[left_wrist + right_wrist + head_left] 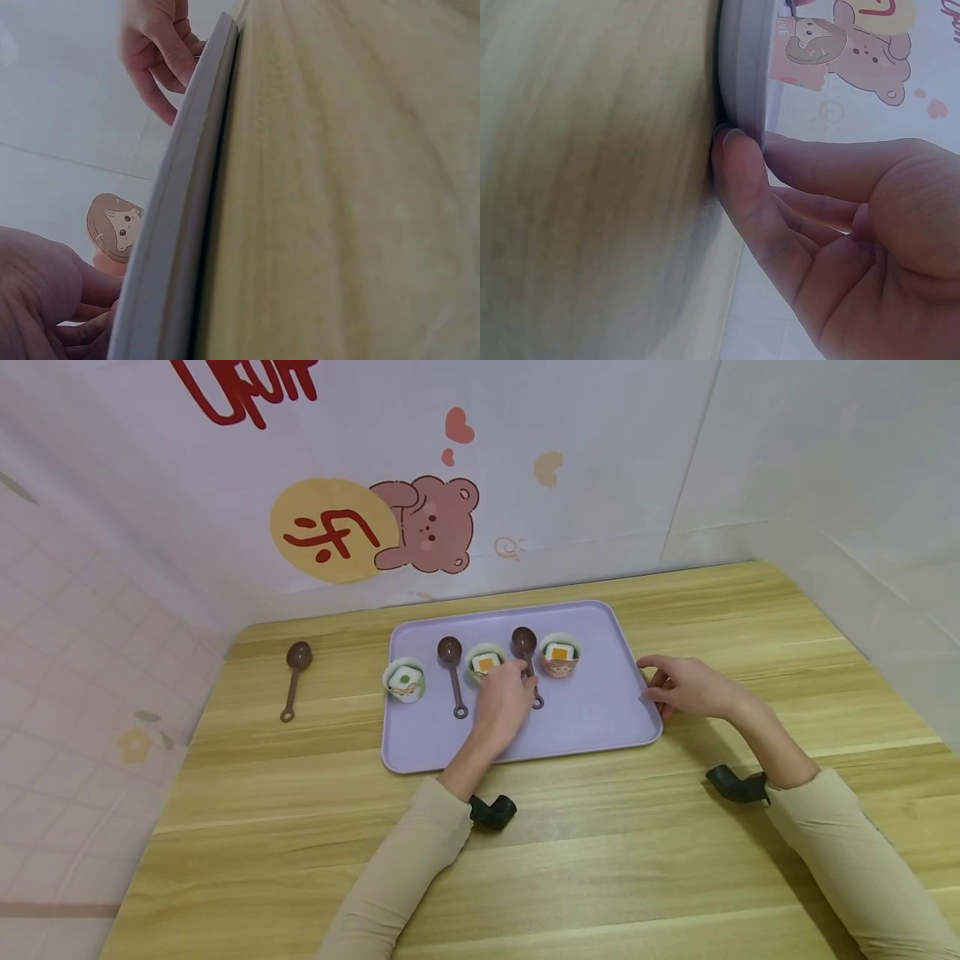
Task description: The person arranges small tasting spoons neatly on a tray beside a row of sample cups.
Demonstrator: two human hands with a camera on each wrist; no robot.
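Note:
A lilac tray point(588, 714) lies on the wooden table. My right hand point(693, 687) pinches its right edge near the front corner, as the right wrist view also shows at the tray's rim point(742, 75). My left hand point(504, 700) is over the tray, its curled fingers at the handle of a brown spoon point(524, 642). Beside that hand stands a small paper cup point(476, 668), partly hidden, with a white and orange piece in it. A similar cup point(559, 667) stands right of the spoon. In the left wrist view, the tray's rim hides the left fingertips.
Farther left on the tray are another brown spoon point(454, 681) and a cup point(406, 690) with a white and green piece. A third spoon point(293, 681) lies on the table point(247, 793) left of the tray. A wall point(592, 527) with cartoon prints rises behind.

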